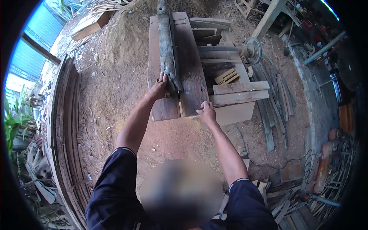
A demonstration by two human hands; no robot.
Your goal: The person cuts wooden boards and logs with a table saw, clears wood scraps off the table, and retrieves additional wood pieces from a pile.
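A long weathered wooden beam [166,42] lies lengthwise on a reddish plank-topped bench [191,57]. Its near end is ragged, and a dark gap runs along its right side. My left hand [158,90] is at that near end, fingers against the wood and thumb apart from them. At the bench's near right edge, my right hand [207,113] has its fingers curled over the corner, thumb pointing left. The underside of both grips is hidden. A narrow slot between the planks opens at the bench's near end.
Right of the bench top are a belt-driven wheel [252,50], loose boards [240,88] and a slotted yellowish wood piece [227,76]. Long planks [65,142] stand along the left. More boards [270,103] lie on the ground at right, near a dark cable [276,167].
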